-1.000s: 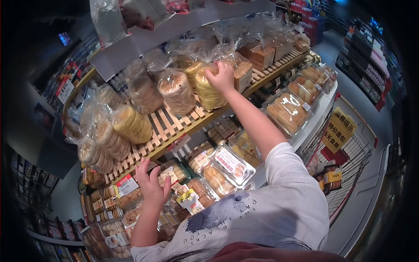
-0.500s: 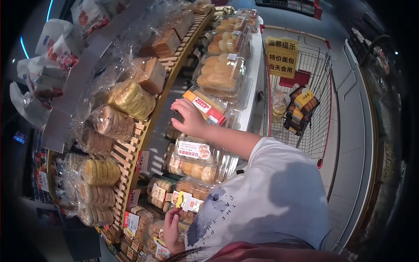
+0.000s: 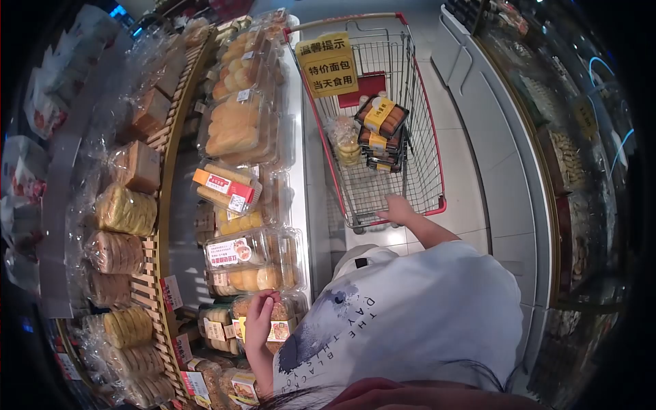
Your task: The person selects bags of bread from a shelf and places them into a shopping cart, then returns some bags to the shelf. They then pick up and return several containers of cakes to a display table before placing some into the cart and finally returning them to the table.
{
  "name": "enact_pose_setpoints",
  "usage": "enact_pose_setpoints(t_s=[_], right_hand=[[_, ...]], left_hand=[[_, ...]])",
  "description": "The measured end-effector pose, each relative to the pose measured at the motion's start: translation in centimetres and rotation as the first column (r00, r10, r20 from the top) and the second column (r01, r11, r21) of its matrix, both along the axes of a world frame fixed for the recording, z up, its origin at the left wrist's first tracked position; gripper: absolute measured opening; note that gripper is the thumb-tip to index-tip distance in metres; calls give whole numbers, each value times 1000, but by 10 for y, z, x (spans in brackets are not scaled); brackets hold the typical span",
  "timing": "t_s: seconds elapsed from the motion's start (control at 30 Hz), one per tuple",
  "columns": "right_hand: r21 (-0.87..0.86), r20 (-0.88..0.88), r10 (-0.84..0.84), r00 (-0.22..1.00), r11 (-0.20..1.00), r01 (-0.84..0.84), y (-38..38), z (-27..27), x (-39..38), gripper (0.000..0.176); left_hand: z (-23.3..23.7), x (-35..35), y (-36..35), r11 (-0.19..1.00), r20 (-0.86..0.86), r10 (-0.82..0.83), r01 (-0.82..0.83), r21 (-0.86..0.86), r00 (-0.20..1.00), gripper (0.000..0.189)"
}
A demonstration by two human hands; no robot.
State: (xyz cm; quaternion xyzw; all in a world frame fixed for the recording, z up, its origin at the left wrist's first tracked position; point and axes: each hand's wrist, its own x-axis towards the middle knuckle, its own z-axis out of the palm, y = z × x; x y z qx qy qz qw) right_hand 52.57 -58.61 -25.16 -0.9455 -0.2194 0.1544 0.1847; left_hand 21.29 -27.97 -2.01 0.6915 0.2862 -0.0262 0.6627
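My left hand (image 3: 258, 320) hovers over the packed breads at the lower shelf, beside a clear box of crumb-topped bread (image 3: 281, 311). Its thumb and fingertips are pinched together; anything between them is too small to make out. My right hand (image 3: 399, 210) is at the near rim of the shopping cart (image 3: 439, 164), its fingers bent over the edge. Inside the cart lie several dark trays of bread with yellow labels (image 3: 384, 115) and a clear bag of round breads (image 3: 347, 145). A bread box with an orange and red label (image 3: 225, 186) lies tilted on the shelf boxes.
A yellow sign (image 3: 326, 65) hangs on the cart's far left side. Left of me, a slatted wooden shelf (image 3: 164, 239) carries bagged loaves (image 3: 126, 208). Clear boxes of rolls (image 3: 236, 126) line the white shelf. A grey-white cabinet (image 3: 478, 102) stands to the right.
My right hand has left the orange-and-red-labelled bread box and moved right to the cart. The view has turned right, so shelf and cart appear further left. My left hand stays pinched.
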Motion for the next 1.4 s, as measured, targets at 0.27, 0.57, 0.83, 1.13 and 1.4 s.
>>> enact_pose_setpoints(t_s=[0.27,0.57,0.83,1.13,1.4], right_hand=[[-221,-136,220,966,944,-246,-28,-52,-16,37],[-184,-216,349,912,902,-389,-81,-47,29,26],[-311,-229,301,926,879,-362,-163,-34,99,34],[-326,-189,226,956,904,-278,-221,-32,151,34],[-524,-128,231,964,810,-264,-228,-22,179,37]], left_hand=[[-27,26,-41,999,-215,34,-32,16,976,29],[-70,144,-115,989,-236,-129,143,39,963,31],[-89,200,-144,973,-309,-225,231,-16,924,33],[-131,285,-136,830,-381,-466,543,124,799,37],[-279,339,-73,698,-560,-542,707,115,626,40]])
